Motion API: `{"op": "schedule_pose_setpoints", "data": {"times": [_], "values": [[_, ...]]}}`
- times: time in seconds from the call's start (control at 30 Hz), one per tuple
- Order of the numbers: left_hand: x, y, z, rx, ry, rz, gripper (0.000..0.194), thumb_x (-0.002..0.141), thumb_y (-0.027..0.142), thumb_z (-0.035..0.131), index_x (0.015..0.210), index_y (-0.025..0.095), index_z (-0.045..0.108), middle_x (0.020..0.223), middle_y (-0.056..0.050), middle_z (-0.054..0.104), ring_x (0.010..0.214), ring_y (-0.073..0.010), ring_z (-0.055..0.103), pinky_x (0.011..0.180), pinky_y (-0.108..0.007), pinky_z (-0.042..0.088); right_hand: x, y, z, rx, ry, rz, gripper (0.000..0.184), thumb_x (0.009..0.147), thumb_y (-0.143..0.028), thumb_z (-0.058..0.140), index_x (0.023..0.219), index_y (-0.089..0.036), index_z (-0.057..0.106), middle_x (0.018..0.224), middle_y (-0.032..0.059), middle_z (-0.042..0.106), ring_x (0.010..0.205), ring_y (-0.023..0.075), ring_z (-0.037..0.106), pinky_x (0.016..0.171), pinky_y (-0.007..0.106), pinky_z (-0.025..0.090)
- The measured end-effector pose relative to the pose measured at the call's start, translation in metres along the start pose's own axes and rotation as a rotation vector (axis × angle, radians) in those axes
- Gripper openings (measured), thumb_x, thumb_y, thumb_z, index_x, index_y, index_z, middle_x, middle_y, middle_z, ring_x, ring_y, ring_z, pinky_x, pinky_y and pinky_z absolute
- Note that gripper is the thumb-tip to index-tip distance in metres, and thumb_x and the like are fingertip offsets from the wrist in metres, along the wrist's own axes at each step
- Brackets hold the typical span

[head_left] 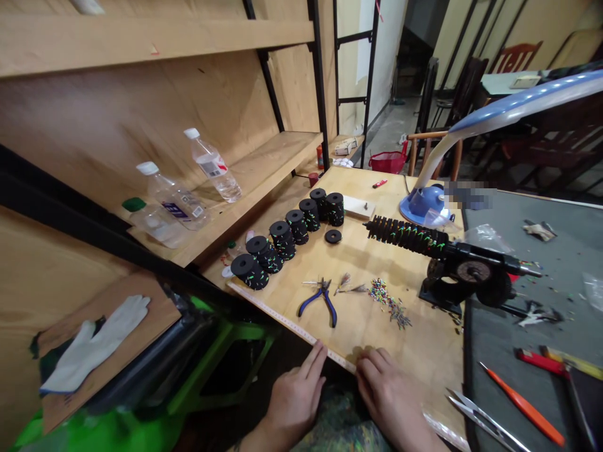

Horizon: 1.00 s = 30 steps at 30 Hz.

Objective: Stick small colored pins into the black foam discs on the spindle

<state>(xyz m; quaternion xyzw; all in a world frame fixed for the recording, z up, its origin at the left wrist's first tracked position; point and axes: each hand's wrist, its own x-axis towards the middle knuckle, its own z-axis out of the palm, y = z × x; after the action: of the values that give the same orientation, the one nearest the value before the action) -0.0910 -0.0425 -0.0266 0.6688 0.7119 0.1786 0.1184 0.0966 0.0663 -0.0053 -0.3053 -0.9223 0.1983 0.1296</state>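
Observation:
My left hand (296, 390) rests at the table's front edge, fingers stretched out and holding nothing. Flat on the wood by the same edge lies my right hand (384, 384), also empty. Beyond them are blue-handled pliers (323, 302) with spread handles, small bundles of thin wire pieces (351, 287), a heap of colourful beads (377, 291) and some small grey pieces (399, 315). A row of black spools (282, 240) dotted with coloured bits stands at the left. A winding device (468, 273) carries a stack of black discs (407, 236) on its shaft.
A blue desk lamp (424, 202) stands behind the device. On the grey mat to the right lie an orange pen-like tool (525, 405), metal tweezers (478, 417) and a red-handled tool (541, 362). Plastic bottles (214, 166) stand on the left shelf; a white glove (97, 342) lies on cardboard.

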Motion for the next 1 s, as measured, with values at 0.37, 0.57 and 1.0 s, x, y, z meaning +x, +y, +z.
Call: {"op": "schedule_pose_setpoints", "data": {"times": [0.37, 0.57, 1.0], "values": [[0.001, 0.002, 0.0, 0.151, -0.01, 0.051, 0.05, 0.087, 0.018, 0.045, 0.137, 0.018, 0.045, 0.138, -0.01, 0.049, 0.07, -0.021, 0.072, 0.065, -0.031, 0.059, -0.003, 0.006, -0.004, 0.051, -0.028, 0.006, 0.02, 0.083, -0.004, 0.045, 0.087, -0.019, 0.057, 0.094, 0.0084, 0.059, 0.089, 0.0242, 0.055, 0.076, 0.037, 0.052], [0.0, -0.001, 0.003, 0.175, 0.052, 0.098, 0.047, 0.088, 0.018, 0.043, 0.135, 0.015, 0.047, 0.136, -0.011, 0.051, 0.066, -0.0183, 0.071, 0.065, -0.03, 0.06, -0.005, 0.013, -0.006, 0.039, -0.026, 0.015, 0.018, 0.086, -0.005, 0.045, 0.086, -0.019, 0.056, 0.093, 0.0086, 0.059, 0.087, 0.0246, 0.055, 0.075, 0.039, 0.052], [0.001, -0.001, 0.004, 0.131, 0.05, 0.081, 0.047, 0.088, 0.018, 0.045, 0.135, 0.016, 0.046, 0.136, -0.012, 0.052, 0.072, -0.02, 0.072, 0.065, -0.03, 0.058, -0.008, 0.013, -0.012, 0.164, -0.021, 0.032, 0.019, 0.089, -0.005, 0.045, 0.086, -0.019, 0.057, 0.098, 0.0094, 0.06, 0.09, 0.0231, 0.058, 0.077, 0.036, 0.052]]}}
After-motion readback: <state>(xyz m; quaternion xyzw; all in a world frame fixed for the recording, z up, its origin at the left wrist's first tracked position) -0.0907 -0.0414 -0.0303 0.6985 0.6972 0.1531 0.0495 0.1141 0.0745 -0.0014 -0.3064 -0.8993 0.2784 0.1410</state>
